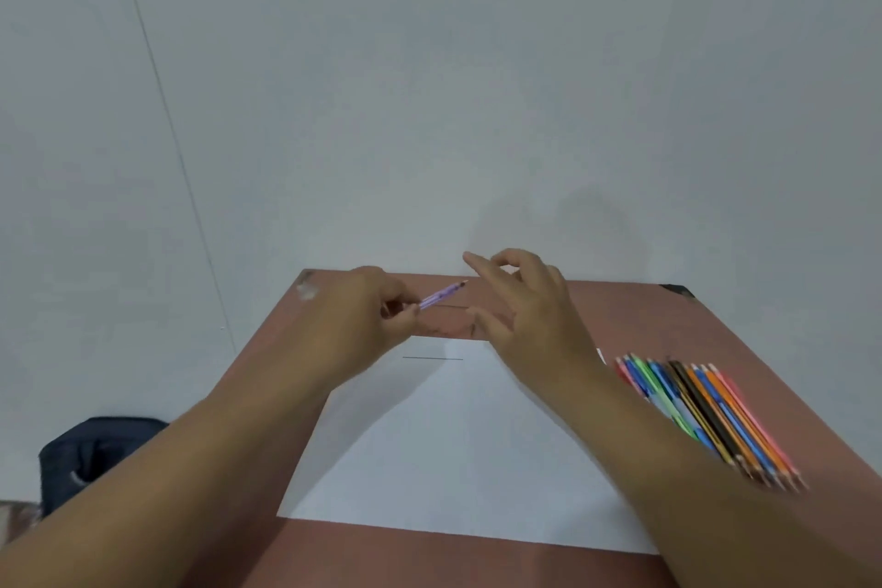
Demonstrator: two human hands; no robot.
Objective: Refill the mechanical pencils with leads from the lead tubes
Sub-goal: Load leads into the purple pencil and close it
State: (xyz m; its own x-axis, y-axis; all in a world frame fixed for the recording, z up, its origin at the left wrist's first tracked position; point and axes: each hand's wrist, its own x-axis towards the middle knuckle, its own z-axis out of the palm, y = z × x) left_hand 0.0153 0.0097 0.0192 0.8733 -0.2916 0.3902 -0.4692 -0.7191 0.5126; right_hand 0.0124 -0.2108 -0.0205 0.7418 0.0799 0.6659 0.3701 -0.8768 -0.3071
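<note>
Above the far edge of a reddish-brown worktop (pixel 716 315), the left hand (pixel 367 320) pinches a purple mechanical pencil (pixel 441 296) by its lower barrel, its free end angled up toward the right hand (pixel 520 306). That hand hovers just beside it with fingers loosely spread and, as far as can be seen, holding nothing. A thin dark lead (pixel 433 357) lies on the white sheet (pixel 453 444) beneath. A row of coloured pencils (pixel 706 411) waits at the right edge; no lead tube is visible. The refill of this pencil appears to be under way; the next move likely calls for a fine pinch to feed a lead into the barrel without snapping it.
</note>
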